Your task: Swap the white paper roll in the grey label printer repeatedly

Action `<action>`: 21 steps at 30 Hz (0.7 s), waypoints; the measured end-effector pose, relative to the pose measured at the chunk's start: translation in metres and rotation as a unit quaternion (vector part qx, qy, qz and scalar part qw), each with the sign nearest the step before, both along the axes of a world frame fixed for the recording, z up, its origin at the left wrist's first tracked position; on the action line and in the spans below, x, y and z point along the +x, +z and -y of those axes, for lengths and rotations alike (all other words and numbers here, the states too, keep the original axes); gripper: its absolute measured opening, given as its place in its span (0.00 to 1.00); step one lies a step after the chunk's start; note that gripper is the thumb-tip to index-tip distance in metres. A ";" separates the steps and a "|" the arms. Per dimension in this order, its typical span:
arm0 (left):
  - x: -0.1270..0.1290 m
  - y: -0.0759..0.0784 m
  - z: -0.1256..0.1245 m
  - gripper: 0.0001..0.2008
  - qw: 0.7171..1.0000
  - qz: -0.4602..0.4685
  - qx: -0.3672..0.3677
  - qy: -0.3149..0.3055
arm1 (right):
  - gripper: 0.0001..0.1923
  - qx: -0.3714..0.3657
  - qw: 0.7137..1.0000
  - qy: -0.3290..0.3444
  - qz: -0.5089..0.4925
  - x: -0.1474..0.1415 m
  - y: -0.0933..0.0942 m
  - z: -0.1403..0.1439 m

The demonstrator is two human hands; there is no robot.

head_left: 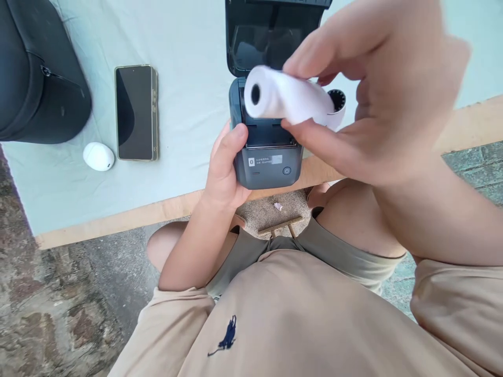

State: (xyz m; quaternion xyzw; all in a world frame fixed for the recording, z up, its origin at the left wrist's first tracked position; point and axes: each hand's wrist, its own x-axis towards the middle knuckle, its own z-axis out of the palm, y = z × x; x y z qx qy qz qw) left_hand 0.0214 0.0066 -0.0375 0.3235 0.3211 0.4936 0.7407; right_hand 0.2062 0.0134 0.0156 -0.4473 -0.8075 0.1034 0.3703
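Observation:
A dark grey label printer (265,165) is at the table's front edge, its black lid (271,39) swung up and back. My left hand (228,170) grips the printer's left side, thumb on the rim of the paper bay. Above the bay, my right hand (393,89) pinches a white paper roll (291,97) between thumb and fingers. The roll lies sideways, with a dark core hole facing left. Behind its right end shows a white round object with a dark notched ring (337,99), partly hidden by the roll and hand.
A smartphone (135,112) lies left on the pale cloth-covered table (188,104). Beside it is a white oval earbud case (98,156). A black zippered bag (43,78) stands at the far left. The table's wooden edge (118,220) runs in front of my knees.

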 end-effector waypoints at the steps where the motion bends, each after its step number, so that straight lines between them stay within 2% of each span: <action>1: 0.000 -0.001 0.000 0.15 1.000 -0.005 -0.001 0.003 | 0.08 0.012 1.000 -0.004 0.018 -0.003 0.002 0.000; 3: -0.001 0.000 0.001 0.15 1.000 -0.008 -0.007 0.009 | 0.09 0.023 0.997 -0.020 0.067 -0.008 0.004 0.000; 6: -0.001 0.002 0.004 0.15 0.999 -0.007 -0.031 0.003 | 0.10 0.000 0.990 -0.038 0.132 -0.009 0.002 -0.004; 10: 0.000 0.006 0.006 0.15 0.999 -0.005 -0.046 0.000 | 0.07 0.003 0.990 -0.027 0.136 -0.006 -0.006 -0.009; 13: 0.001 0.007 0.006 0.14 0.999 0.006 -0.041 -0.002 | 0.06 0.049 0.992 -0.010 0.114 -0.004 -0.011 -0.009; 17: -0.001 0.005 0.004 0.13 1.000 0.006 -0.027 0.012 | 0.06 0.148 0.985 -0.011 0.083 -0.010 -0.016 -0.001; 21: -0.002 0.004 0.004 0.17 0.999 -0.011 -0.039 0.024 | 0.04 0.184 0.977 0.071 0.081 -0.015 -0.019 0.009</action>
